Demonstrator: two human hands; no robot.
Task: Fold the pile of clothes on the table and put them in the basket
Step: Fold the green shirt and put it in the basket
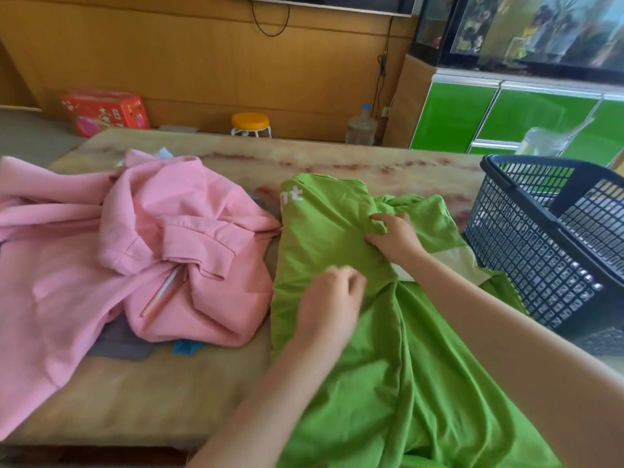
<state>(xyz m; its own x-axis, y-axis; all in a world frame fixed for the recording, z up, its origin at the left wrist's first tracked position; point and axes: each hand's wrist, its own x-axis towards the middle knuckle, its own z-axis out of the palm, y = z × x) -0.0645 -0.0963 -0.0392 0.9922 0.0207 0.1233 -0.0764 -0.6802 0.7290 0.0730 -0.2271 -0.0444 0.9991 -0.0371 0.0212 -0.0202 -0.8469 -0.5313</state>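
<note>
The shirt lies on the bench beside the basket, the right hand pinching bunched cloth in its fingers, likely to straighten it, while the blurred left hand curls on it, grip uncertain.

White letters, perhaps "nt", on green shirt

My right hand pinches a fold of the green shirt, fingers curled, forearm reaching in from 4 o'clock. My left hand, blurred, sits close at its 7 o'clock, knuckles up, fingers curled; whether they grip I can't tell
</note>
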